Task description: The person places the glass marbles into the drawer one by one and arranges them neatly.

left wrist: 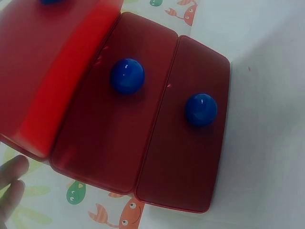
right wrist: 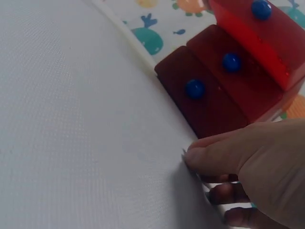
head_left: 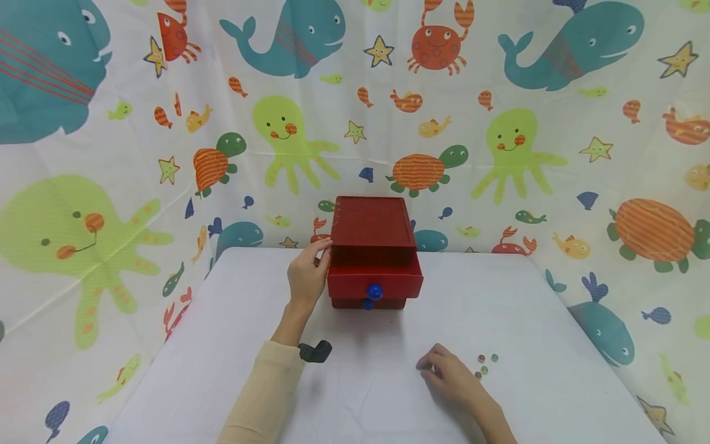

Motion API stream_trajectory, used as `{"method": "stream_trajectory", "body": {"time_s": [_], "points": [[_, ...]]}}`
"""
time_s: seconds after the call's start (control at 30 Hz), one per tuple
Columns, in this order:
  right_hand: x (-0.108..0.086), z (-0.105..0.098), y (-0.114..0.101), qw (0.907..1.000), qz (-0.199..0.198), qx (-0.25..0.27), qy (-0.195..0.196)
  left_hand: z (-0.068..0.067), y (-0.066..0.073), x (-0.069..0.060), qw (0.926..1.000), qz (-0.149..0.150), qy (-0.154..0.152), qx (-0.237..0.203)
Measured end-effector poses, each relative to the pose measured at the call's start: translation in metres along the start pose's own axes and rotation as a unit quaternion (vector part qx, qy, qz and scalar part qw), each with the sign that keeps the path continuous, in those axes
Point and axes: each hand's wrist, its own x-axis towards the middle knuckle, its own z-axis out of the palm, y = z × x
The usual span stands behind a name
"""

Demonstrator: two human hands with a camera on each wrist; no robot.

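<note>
A red drawer box (head_left: 373, 222) with blue knobs stands at the back of the table. Its top drawer (head_left: 375, 283) is pulled out, while the drawers below it (left wrist: 109, 129) are closed. Against the box's upper left side, my left hand (head_left: 307, 274) rests its fingertips. Loosely bent fingers show on my right hand (head_left: 452, 376), low over the front right of the table, and I see nothing held in them. Several small round glass pieces (head_left: 485, 370), red and green, lie just right of that hand. The inside of the pulled-out drawer is in shadow.
A white cloth covers the table (head_left: 355, 370). Behind and at both sides hangs a curtain (head_left: 355, 154) printed with sea animals. A black wrist camera (head_left: 316, 351) sits on my left wrist.
</note>
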Motion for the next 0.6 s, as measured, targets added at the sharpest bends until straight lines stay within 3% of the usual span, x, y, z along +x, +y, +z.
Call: {"method": "stream_trajectory", "body": {"time_s": [0.13, 0.33, 0.6], "points": [[0.0008, -0.0016, -0.0031, 0.9996, 0.025, -0.006, -0.008, 0.0007, -0.0001, 0.0, 1.0, -0.003, -0.003, 0.0], [-0.0001, -0.0026, -0.0018, 0.9996, 0.024, 0.014, -0.003, 0.0002, -0.0004, 0.0002, 0.9999, -0.007, -0.009, -0.002], [0.0033, -0.0021, 0.0031, 0.999, 0.003, 0.005, 0.044, 0.0, -0.0001, -0.0001, 0.9999, -0.008, -0.012, -0.001]]}}
